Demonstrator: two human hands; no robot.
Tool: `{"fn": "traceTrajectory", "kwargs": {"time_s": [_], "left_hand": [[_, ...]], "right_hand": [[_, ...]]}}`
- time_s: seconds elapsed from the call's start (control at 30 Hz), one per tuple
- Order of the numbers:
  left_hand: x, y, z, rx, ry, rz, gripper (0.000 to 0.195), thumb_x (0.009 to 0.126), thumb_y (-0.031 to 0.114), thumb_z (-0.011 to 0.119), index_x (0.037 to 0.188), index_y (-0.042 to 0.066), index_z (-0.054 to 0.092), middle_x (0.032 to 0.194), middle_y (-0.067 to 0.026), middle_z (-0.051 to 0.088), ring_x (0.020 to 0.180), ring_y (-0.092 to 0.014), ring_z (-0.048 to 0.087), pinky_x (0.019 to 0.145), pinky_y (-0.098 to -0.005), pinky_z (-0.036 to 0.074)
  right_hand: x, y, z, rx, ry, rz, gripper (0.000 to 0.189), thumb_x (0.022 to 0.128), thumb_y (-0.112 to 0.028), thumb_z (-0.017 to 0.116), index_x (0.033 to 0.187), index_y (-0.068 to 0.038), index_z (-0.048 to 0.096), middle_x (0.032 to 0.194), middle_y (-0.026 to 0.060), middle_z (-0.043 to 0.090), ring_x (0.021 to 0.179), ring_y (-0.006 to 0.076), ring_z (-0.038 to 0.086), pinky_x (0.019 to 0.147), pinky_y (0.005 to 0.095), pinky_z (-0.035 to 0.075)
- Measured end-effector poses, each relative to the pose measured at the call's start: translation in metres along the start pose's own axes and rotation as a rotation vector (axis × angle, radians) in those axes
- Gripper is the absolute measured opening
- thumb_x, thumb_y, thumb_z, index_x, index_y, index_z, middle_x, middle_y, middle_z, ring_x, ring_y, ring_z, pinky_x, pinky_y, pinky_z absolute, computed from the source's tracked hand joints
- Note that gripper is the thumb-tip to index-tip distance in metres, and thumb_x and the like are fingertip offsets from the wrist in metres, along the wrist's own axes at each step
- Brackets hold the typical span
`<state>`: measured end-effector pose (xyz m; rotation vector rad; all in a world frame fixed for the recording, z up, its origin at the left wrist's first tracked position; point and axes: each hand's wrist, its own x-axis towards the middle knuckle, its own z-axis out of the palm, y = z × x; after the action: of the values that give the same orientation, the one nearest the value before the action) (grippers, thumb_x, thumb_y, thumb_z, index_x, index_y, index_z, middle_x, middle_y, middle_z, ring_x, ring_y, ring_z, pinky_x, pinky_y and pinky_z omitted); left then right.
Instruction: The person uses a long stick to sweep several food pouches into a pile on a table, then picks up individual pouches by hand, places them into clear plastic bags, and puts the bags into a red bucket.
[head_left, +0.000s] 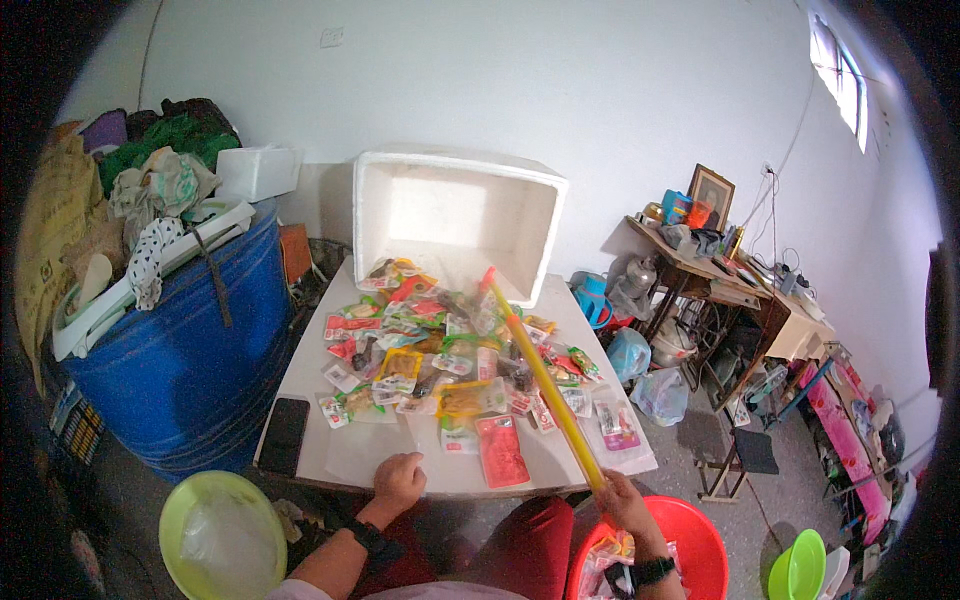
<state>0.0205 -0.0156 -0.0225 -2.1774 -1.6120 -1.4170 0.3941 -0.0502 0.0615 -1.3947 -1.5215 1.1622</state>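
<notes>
My right hand (624, 501) is closed around the lower end of a long yellow stick (551, 390) with a red end piece. The stick slants up and left across the white table (319, 315), its far end just in front of a white foam box (465, 202) lying on its side. Motion blurs that far end, so whether it touches a packet is unclear. Small sealed food packets (457, 352) lie heaped from the box opening towards me. My left hand (399, 480) rests at the table's front edge, fingers curled, near a red packet (503, 451).
A black phone (283, 435) lies at the table's left edge. Below stand a yellow-green basin (171, 525) holding clear plastic and a red basin (705, 532) with packets. A blue barrel (180, 375) stands left. A cluttered desk (694, 259) and blue thermos (592, 300) are right.
</notes>
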Motion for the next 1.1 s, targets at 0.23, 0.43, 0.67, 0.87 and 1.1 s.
{"fn": "traceTrajectory", "kwargs": {"time_s": [0.23, 0.43, 0.67, 0.87, 1.1], "left_hand": [[0.004, 0.007, -0.008, 0.014, -0.147, -0.124, 0.02, 0.065, 0.009, 0.05, 0.083, 0.001, 0.054, 0.072, -0.0158, 0.055, 0.07, -0.034, 0.051, 0.063, -0.0449, 0.04], [-0.001, 0.004, 0.0, 0.002, -0.085, -0.109, 0.021, 0.064, 0.009, 0.05, 0.083, 0.001, 0.054, 0.072, -0.0155, 0.055, 0.07, -0.034, 0.051, 0.063, -0.0445, 0.04], [0.0, 0.003, -0.003, 0.014, -0.006, -0.024, 0.021, 0.062, 0.003, 0.051, 0.082, 0.002, 0.053, 0.066, -0.0137, 0.052, 0.063, -0.032, 0.05, 0.055, -0.0431, 0.04], [0.004, 0.005, -0.003, -0.015, 0.035, 0.012, 0.021, 0.061, 0.001, 0.051, 0.081, 0.001, 0.052, 0.065, -0.0135, 0.052, 0.061, -0.032, 0.05, 0.053, -0.0426, 0.04], [0.003, 0.006, -0.006, -0.004, -0.038, -0.077, 0.02, 0.062, 0.005, 0.051, 0.082, 0.002, 0.054, 0.07, -0.014, 0.055, 0.067, -0.032, 0.052, 0.059, -0.043, 0.041]], "right_hand": [[0.077, -0.033, 0.032, -0.229, -0.047, 0.127, 0.041, 0.08, -0.018, 0.051, 0.117, -0.006, 0.038, 0.064, 0.0009, 0.048, 0.051, 0.0082, 0.044, 0.042, 0.0227, 0.036], [0.034, 0.012, 0.022, -0.37, -0.001, 0.064, 0.037, 0.081, -0.019, 0.05, 0.114, -0.003, 0.04, 0.076, 0.0092, 0.056, 0.063, 0.0174, 0.052, 0.057, 0.0282, 0.043], [-0.051, 0.012, 0.012, 0.053, -0.074, 0.27, 0.036, 0.082, -0.013, 0.049, 0.116, -0.006, 0.038, 0.082, 0.0052, 0.054, 0.064, 0.0096, 0.05, 0.056, 0.0232, 0.043], [-0.091, 0.037, -0.037, 0.202, -0.061, 0.113, 0.037, 0.083, -0.014, 0.049, 0.117, -0.005, 0.037, 0.085, 0.0057, 0.054, 0.062, 0.0118, 0.051, 0.052, 0.0241, 0.044], [-0.045, 0.001, -0.003, 0.26, -0.037, 0.131, 0.038, 0.083, -0.013, 0.047, 0.119, -0.004, 0.036, 0.081, 0.0053, 0.055, 0.06, 0.0111, 0.051, 0.051, 0.0236, 0.044]]}}
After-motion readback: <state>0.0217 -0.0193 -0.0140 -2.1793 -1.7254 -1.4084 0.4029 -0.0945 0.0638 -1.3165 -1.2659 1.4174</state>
